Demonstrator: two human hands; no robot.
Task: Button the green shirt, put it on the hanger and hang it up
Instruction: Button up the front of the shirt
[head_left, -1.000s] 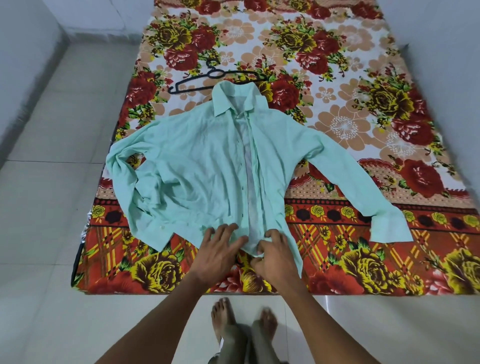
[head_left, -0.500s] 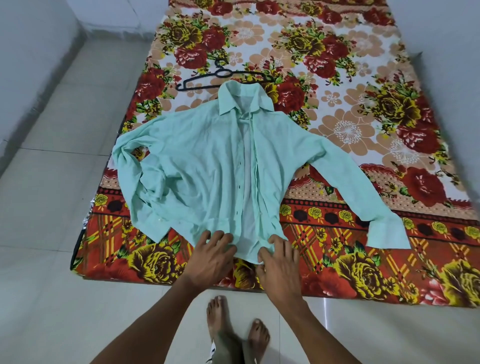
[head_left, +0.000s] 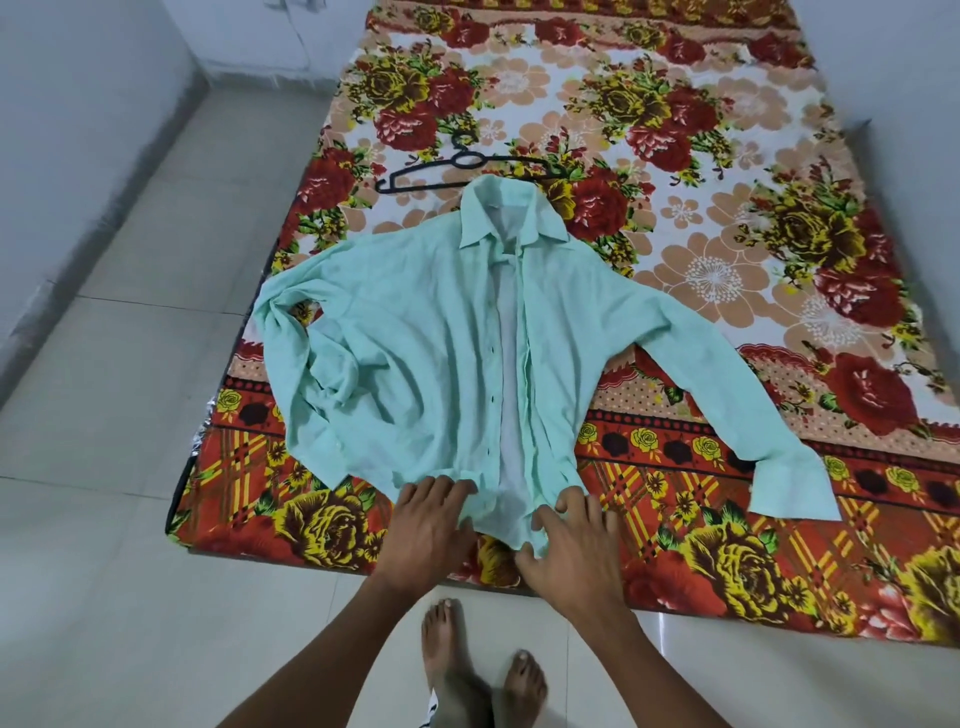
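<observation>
Green shirt unbuttoned on bedspread | hands: left, right spread flat on hem | hanger beyond collar

shirt on mattress, hanger apparently just behind collar

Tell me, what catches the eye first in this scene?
A mint green shirt lies spread open, unbuttoned, on a loud red and yellow floral bedsheet. The left hand and right hand rest at its bottom hem, and a black hanger lies just beyond the collar.
</observation>
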